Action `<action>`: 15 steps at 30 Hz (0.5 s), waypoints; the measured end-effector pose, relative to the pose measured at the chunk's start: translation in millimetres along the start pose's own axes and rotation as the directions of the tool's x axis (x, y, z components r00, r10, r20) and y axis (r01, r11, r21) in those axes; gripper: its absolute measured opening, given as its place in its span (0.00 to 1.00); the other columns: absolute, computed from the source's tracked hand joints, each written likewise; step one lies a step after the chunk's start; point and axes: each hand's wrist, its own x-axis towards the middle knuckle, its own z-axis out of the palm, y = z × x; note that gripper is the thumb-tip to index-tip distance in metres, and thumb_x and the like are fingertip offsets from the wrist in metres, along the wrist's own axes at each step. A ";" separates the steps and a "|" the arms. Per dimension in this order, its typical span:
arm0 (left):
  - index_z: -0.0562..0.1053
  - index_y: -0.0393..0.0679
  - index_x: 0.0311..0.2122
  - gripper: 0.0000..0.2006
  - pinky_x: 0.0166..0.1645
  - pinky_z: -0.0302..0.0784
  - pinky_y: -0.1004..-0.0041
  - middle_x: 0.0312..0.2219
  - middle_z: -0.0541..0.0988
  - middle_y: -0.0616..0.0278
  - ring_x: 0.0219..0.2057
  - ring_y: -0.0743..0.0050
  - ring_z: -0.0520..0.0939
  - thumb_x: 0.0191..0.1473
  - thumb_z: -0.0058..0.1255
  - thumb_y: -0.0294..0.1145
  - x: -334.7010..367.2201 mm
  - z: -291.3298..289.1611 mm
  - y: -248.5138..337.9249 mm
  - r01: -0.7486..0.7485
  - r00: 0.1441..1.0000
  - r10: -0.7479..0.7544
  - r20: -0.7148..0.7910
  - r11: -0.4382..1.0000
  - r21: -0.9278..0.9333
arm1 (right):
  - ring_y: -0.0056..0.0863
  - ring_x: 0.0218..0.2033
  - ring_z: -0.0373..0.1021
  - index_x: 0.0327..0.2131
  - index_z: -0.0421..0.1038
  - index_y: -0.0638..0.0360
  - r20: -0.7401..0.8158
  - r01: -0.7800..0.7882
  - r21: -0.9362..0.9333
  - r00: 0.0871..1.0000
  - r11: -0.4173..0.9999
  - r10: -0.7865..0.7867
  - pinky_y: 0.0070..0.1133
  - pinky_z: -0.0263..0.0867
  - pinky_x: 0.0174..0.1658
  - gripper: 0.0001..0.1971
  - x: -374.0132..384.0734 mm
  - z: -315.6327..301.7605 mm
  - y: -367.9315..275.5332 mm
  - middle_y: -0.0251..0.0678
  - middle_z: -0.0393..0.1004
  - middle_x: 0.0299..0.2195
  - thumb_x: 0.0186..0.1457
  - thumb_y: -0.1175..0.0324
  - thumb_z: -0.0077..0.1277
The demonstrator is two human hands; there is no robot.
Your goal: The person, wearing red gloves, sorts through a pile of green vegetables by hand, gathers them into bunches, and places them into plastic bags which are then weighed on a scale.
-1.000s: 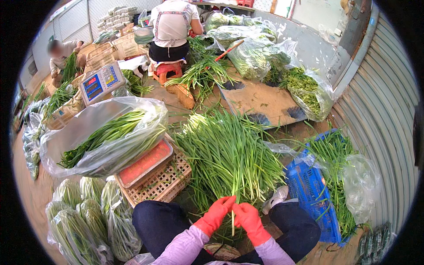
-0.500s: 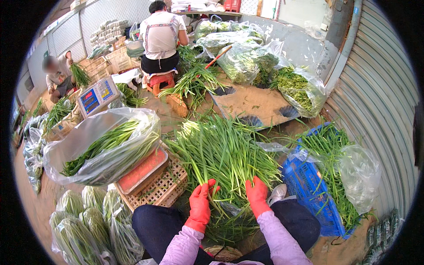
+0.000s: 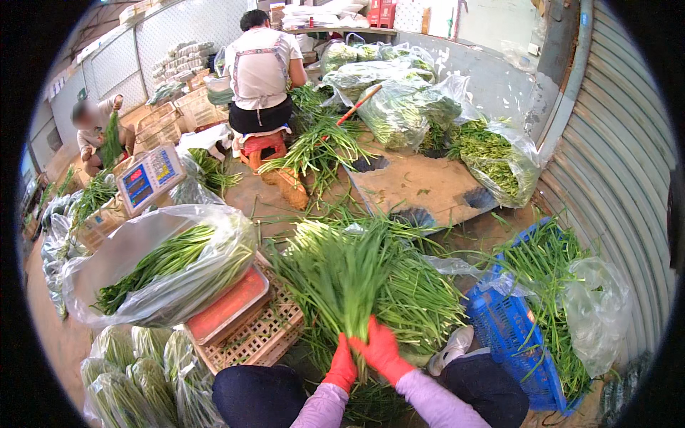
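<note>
A bunch of long green garlic chives (image 3: 347,278) stands fanned out in front of me, pale ends low. My left hand (image 3: 343,362), in a red rubber glove, is closed round its lower end. Beside it my right hand (image 3: 382,349), gloved alike, grips the same bunch from the right, and the hands nearly touch. Behind and right of the bunch lies a broad heap of loose chives (image 3: 426,303). The palms and some fingers are hidden, and the leaf tips are slightly blurred.
Left stands a scale (image 3: 232,305) on a crate (image 3: 282,314), bearing an open plastic bag (image 3: 153,299) of chives. Bagged bundles (image 3: 132,385) lie lower left. A blue basket (image 3: 510,324) is at right. Two people sit farther back, one handling greens at far left.
My hands have come together from either side and now share one bunch, raised above the heap. The view has shifted slightly. The person at far left has lowered their greens.
</note>
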 end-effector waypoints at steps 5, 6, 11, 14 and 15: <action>0.67 0.43 0.51 0.31 0.55 0.64 0.63 0.45 0.74 0.59 0.48 0.60 0.72 0.56 0.31 0.61 -7.3 -33.2 -14.9 0.090 0.975 -0.047 0.217 0.978 -0.190 | 0.46 0.42 0.67 0.53 0.54 0.71 0.095 0.177 -0.097 0.981 0.979 -0.168 0.33 0.63 0.46 0.35 -55.2 19.7 -6.9 0.52 0.69 0.41 0.46 0.58 0.51; 0.67 0.43 0.50 0.29 0.56 0.63 0.62 0.44 0.74 0.59 0.48 0.60 0.72 0.56 0.35 0.58 -14.2 -36.5 -19.7 0.103 0.970 -0.039 0.241 0.959 -0.262 | 0.44 0.45 0.66 0.53 0.54 0.71 0.070 0.187 -0.124 0.981 0.975 -0.179 0.32 0.62 0.48 0.34 -63.5 20.9 -10.2 0.51 0.69 0.42 0.46 0.60 0.51; 0.68 0.42 0.49 0.21 0.54 0.66 0.61 0.42 0.75 0.59 0.46 0.60 0.73 0.53 0.49 0.42 -34.6 -48.0 -32.1 0.070 0.993 -0.065 0.098 0.996 -0.048 | 0.39 0.51 0.62 0.55 0.53 0.68 0.099 0.191 -0.151 0.979 0.970 -0.178 0.31 0.59 0.52 0.33 -97.4 36.8 3.1 0.49 0.67 0.47 0.46 0.63 0.49; 0.68 0.40 0.47 0.19 0.47 0.72 0.60 0.42 0.75 0.55 0.42 0.60 0.76 0.51 0.51 0.35 -18.3 -118.1 -74.8 0.041 0.985 -0.074 -0.155 0.978 -0.204 | 0.39 0.51 0.63 0.56 0.54 0.65 0.472 0.108 -0.295 0.881 0.949 0.047 0.32 0.59 0.52 0.30 -114.2 61.5 -5.6 0.49 0.65 0.49 0.48 0.65 0.45; 0.68 0.39 0.47 0.19 0.47 0.72 0.61 0.43 0.75 0.54 0.42 0.61 0.76 0.51 0.52 0.36 -17.3 -168.6 -87.5 -0.020 0.961 -0.048 -0.271 0.970 -0.241 | 0.42 0.49 0.65 0.55 0.56 0.61 0.609 0.071 -0.262 0.786 0.962 0.107 0.33 0.61 0.51 0.27 -120.1 63.7 -29.9 0.48 0.66 0.49 0.50 0.65 0.40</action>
